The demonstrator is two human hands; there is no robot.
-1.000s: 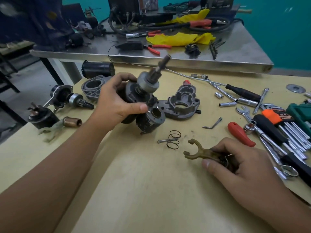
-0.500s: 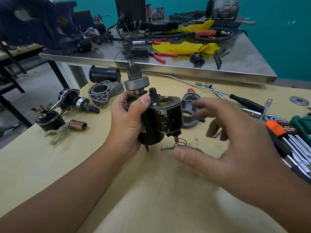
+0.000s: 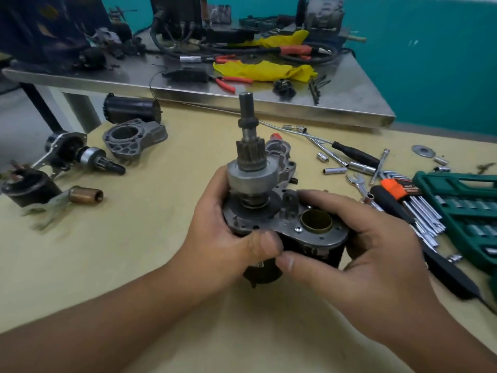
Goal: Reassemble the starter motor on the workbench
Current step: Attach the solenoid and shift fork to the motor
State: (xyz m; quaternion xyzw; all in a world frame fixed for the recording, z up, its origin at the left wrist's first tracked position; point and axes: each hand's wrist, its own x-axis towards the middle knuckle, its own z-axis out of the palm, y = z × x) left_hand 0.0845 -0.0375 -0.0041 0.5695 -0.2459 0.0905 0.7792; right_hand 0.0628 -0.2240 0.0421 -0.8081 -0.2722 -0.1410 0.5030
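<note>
Far left on the workbench [image 3: 113, 265]: spare solenoid [image 3: 25, 185], second drive assembly [image 3: 80, 157], bronze bushing [image 3: 86, 195], grey nose housing [image 3: 131, 138], black motor can [image 3: 131, 111]. Centre: starter motor [image 3: 271, 211] held upright above the bench, pinion shaft up, brass-lined solenoid bore on its right side. Left hand [image 3: 226, 238] wraps the motor body, thumb across the front. Right hand [image 3: 357, 249] grips the solenoid side, fingers over the top, thumb underneath. Another housing [image 3: 282, 157] just behind. Right: loose sockets, hex key set [image 3: 414, 208], label unreadable; green socket case [image 3: 462, 214] open, sockets seated in it.
</note>
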